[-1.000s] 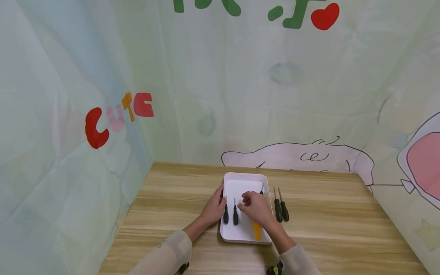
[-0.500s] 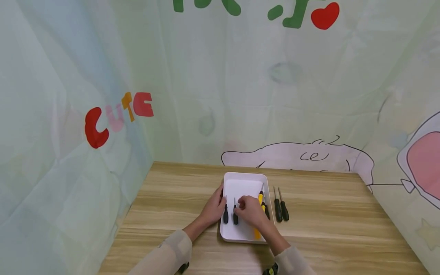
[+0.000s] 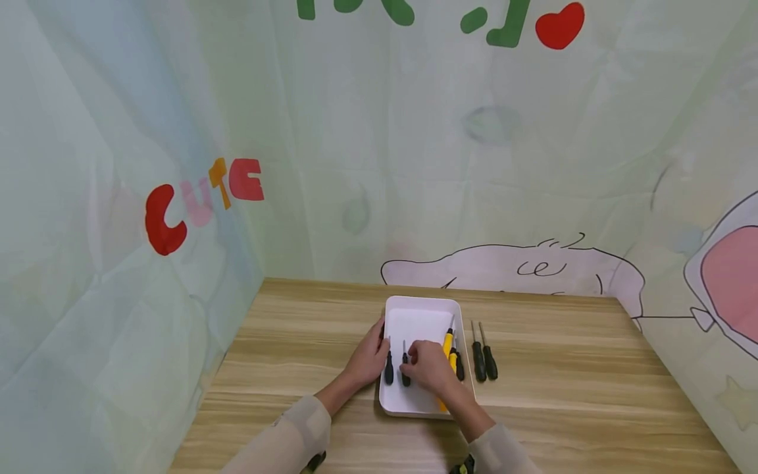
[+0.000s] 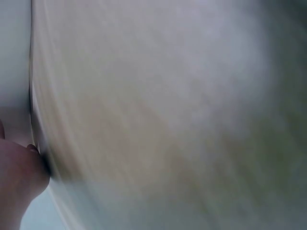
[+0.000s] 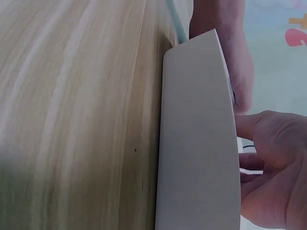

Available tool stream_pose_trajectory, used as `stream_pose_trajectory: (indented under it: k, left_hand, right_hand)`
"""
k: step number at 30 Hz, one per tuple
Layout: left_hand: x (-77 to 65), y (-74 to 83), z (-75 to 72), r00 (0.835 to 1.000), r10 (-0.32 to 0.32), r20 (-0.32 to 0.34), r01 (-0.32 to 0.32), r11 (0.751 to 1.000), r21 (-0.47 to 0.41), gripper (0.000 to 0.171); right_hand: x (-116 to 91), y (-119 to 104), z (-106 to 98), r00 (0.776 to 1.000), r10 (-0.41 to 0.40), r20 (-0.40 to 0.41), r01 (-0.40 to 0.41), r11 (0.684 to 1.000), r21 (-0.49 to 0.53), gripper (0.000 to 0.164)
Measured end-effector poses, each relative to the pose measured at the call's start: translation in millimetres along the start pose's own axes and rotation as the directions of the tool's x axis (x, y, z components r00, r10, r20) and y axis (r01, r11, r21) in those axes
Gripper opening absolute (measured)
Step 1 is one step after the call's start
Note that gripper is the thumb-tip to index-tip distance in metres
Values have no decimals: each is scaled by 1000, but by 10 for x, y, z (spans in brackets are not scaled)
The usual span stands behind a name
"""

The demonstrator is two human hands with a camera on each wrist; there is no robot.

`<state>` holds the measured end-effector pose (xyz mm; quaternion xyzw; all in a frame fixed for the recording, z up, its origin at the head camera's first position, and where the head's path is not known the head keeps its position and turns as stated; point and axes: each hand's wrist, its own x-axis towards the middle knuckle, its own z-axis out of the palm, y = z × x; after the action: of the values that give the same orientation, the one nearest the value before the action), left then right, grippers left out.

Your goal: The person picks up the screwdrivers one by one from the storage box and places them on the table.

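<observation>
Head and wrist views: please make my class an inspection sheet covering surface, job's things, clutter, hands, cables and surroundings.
Surface: table with wood-grain top.
Job's things: white tray containing yellow-handled screwdrivers and black-handled ones.
Clutter: two loose screwdrivers, black-handled, on the table right of the tray.
Hands: left hand holds the tray's left side; right hand is over the tray, fingertips at a black handle, grip unclear.
Cables: nothing seen.
Surroundings: printed backdrop with red heart.

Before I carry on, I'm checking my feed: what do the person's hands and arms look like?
The left hand and right hand are ungloved. The left sleeve and right sleeve are pale beige. A black item shows by the left, another, with yellow-green marks, by the right, too small to identify.
</observation>
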<state>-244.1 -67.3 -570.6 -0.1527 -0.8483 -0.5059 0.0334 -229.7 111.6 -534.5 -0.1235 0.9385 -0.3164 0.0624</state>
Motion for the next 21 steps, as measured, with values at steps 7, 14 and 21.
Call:
stream_pose_trajectory:
  k: [7,14,21]
  left_hand:
    - [3,-7,-4,1000,-10,9,10,1000,3,57]
    - [-8,19,-10,1000,-16,17,16,1000,0,57]
    - [-14,35,-17,1000,-18,16,18,1000,-3,57]
  right_hand:
    - [-3,-75,23,999,32,-2,-32,999,-28,19]
    - [-21,-88,73,1000,28,-11,-28,998,-54,18]
    - [-14,-92,74,999,33,4,-32,998,-44,17]
